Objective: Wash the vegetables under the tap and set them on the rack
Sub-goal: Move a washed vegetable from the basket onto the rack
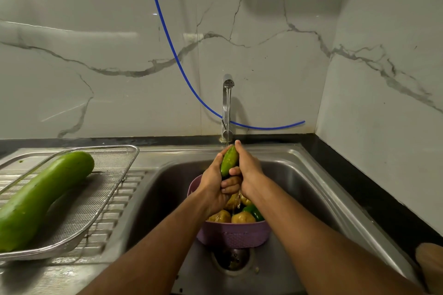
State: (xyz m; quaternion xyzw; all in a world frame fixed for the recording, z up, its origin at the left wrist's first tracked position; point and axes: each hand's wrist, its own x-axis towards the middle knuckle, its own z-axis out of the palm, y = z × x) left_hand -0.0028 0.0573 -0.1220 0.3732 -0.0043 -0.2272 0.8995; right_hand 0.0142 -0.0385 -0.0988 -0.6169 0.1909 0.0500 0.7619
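Under the running tap point(227, 93) both my hands hold a green cucumber point(229, 160) upright in the stream. My left hand point(215, 183) grips its lower part, fingers curled round it. My right hand point(249, 170) wraps its right side, thumb across the front. Below them a purple colander point(233, 233) stands in the steel sink point(299, 189), holding potatoes point(242, 218) and a green pepper point(254, 212). A long green bottle gourd point(43, 195) lies in the wire mesh rack point(112, 175) on the drainboard at the left.
A blue hose point(167, 36) hangs across the marble wall behind the tap. A black counter edge point(374, 191) runs along the sink's right side. The drain point(232, 260) sits in front of the colander. A tan object point(430, 263) shows at the bottom right.
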